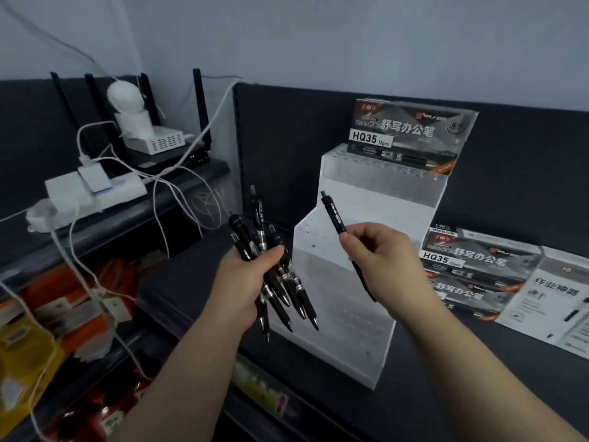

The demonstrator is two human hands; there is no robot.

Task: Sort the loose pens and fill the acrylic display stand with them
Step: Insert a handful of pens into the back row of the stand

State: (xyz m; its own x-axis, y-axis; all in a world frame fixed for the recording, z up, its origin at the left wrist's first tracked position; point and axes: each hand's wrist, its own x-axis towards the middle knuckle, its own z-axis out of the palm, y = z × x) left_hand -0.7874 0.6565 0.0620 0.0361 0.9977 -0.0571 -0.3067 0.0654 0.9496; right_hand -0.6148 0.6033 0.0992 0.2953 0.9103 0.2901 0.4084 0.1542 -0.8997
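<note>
A stepped acrylic display stand [376, 199] with rows of small holes stands on the dark shelf, and no pen is in any hole I can see. My left hand [242, 282] grips a bundle of several black pens [280, 275], tips pointing down, just left of the stand's lower step. My right hand [376, 250] pinches a single black pen [334, 215] by its middle. That pen is tilted, clicker end up, in front of the stand's middle step.
A pen box marked HQ35 [411, 138] sits on the stand's top tier. More such boxes [471, 269] and a white leaflet [554, 307] lie to the right. A router [165, 148], a power strip [92, 193] and white cables [178, 167] fill the left shelf, above orange packets [63, 301].
</note>
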